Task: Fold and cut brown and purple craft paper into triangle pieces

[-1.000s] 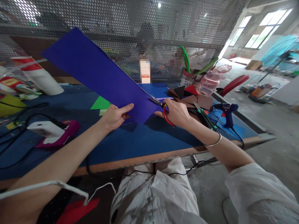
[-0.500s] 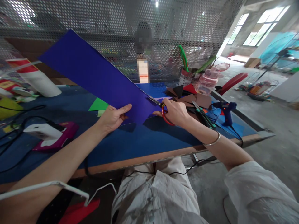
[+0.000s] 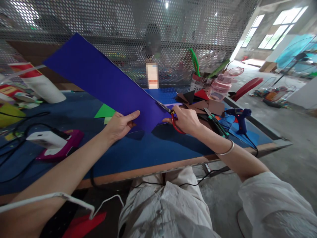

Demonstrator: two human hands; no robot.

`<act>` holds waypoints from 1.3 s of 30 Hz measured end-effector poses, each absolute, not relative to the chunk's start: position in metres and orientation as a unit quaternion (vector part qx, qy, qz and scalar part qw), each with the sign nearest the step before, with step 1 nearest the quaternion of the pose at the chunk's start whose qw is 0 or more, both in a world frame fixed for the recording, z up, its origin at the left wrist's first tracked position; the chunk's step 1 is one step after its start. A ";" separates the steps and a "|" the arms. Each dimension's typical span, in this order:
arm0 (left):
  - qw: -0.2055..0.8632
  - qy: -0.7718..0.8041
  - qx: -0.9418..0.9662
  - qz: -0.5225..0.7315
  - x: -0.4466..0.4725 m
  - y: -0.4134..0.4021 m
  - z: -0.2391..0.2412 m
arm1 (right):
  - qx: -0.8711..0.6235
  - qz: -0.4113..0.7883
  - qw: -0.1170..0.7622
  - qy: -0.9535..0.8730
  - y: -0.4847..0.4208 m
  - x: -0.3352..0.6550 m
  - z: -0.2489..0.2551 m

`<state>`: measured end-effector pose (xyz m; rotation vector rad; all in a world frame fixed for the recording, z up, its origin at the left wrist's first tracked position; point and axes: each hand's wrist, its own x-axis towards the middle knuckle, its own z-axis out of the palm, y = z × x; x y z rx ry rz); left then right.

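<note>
A long sheet of blue-purple paper (image 3: 99, 79) slants from upper left down to the middle of the table. My left hand (image 3: 121, 125) pinches its lower edge, thumb on top and fingers underneath. In my right hand (image 3: 186, 119) is a pair of scissors (image 3: 175, 125) with red handles, gripped by the loops. Their blades point up and left, lying at the right edge of the paper near its lower end. Whether the blades are parted is too small to tell. Below the sheet, a green paper piece (image 3: 105, 111) pokes out beside my left hand.
Brown, black and red paper scraps (image 3: 198, 106) lie right of the scissors, with a green utility knife (image 3: 216, 123) and a blue glue gun (image 3: 239, 119). A pink bottle (image 3: 219, 86) stands behind. At left are a purple power strip (image 3: 59, 145), cables and a white roll (image 3: 46, 86).
Almost nothing differs. The far upper end of the blue-purple paper has shifted slightly to the right; both hands and the scissors keep nearly the same place.
</note>
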<state>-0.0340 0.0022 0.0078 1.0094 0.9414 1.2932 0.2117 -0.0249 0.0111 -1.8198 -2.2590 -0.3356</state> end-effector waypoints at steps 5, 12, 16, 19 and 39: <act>0.586 0.403 0.432 0.555 -0.035 0.002 0.008 | -0.621 -0.113 0.092 -0.770 -0.027 0.210 0.014; 0.589 0.399 0.433 0.553 -0.038 0.005 0.005 | -0.628 -0.111 0.074 -0.766 -0.028 0.208 0.017; 0.592 0.396 0.437 0.549 -0.037 0.003 0.005 | -0.625 -0.122 0.081 -0.766 -0.029 0.209 0.017; 0.597 0.396 0.444 0.538 -0.034 0.001 0.004 | -0.626 -0.125 0.079 -0.766 -0.031 0.210 0.019; 0.589 0.389 0.439 0.556 -0.025 -0.006 0.003 | -0.632 -0.130 0.094 -0.758 -0.032 0.207 0.018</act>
